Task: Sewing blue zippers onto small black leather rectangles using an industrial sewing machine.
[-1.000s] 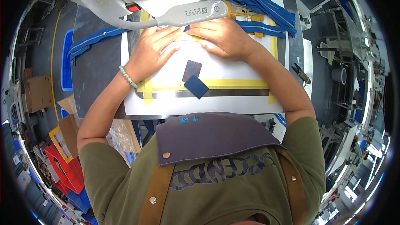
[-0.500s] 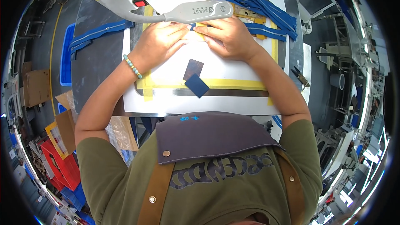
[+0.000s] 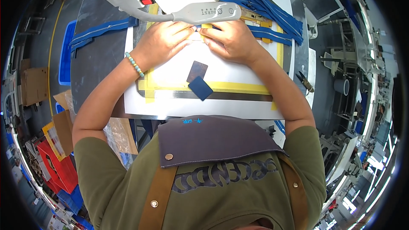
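My left hand point(image 3: 164, 44), fingers curled together under the sewing machine's grey corded attachment point(image 3: 206, 12), touches a small blue piece point(image 3: 197, 27), mostly hidden; what it holds is unclear. Opposite it, my right hand point(image 3: 234, 42) has fingers bent round a small yellow piece point(image 3: 206, 27). Both hands rest on a white board point(image 3: 166, 68) edged with yellow tape. Below them lie a dark grey card point(image 3: 197, 70) and an overlapping navy card point(image 3: 200, 88).
Blue zipper tapes lie at the back right point(image 3: 272, 10) and left point(image 3: 93, 34), near a yellow jig point(image 3: 266, 25). Pliers point(image 3: 305, 83) sit at the right edge. A blue bin point(image 3: 66, 55), cardboard box point(image 3: 34, 85) and red crate point(image 3: 57, 166) are left.
Both hands have shifted slightly, their fingertips drawing closer around the small pieces, with more of the yellow piece showing at my right fingertips. The view has shifted a little. Both cards lie as before.
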{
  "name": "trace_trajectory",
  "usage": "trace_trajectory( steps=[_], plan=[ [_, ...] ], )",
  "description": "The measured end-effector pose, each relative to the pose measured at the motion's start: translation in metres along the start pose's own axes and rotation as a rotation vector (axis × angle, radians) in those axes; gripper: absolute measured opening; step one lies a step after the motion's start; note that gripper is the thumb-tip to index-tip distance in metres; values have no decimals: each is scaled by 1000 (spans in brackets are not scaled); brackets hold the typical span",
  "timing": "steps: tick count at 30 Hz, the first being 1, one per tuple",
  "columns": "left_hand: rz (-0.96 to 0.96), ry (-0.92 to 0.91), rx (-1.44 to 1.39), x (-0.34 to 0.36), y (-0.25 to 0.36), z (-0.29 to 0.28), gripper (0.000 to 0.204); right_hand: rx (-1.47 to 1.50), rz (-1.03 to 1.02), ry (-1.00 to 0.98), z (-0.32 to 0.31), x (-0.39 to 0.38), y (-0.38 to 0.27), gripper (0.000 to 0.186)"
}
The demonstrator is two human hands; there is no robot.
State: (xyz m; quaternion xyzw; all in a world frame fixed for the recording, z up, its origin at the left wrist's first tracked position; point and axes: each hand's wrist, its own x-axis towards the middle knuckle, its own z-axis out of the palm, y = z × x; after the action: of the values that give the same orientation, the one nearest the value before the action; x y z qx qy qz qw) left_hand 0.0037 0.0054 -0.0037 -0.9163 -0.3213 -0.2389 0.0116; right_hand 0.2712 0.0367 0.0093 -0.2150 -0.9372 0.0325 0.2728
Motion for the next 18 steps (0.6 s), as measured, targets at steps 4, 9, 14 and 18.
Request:
trace_trajectory(
  steps=[4,9,14,18],
  plan=[
    [-2,24,81,-2,8,-6,32,0,8,4,2,-2,1,22],
    [-30,18,-10,-9,3,-6,32,16,18,11,1,-1,0,22],
    [58,-9,18,-7,5,-8,30,-4,7,8,0,-1,0,22],
    [76,1,69,-4,4,-7,30,16,23,5,1,-2,0,22]
  ],
)
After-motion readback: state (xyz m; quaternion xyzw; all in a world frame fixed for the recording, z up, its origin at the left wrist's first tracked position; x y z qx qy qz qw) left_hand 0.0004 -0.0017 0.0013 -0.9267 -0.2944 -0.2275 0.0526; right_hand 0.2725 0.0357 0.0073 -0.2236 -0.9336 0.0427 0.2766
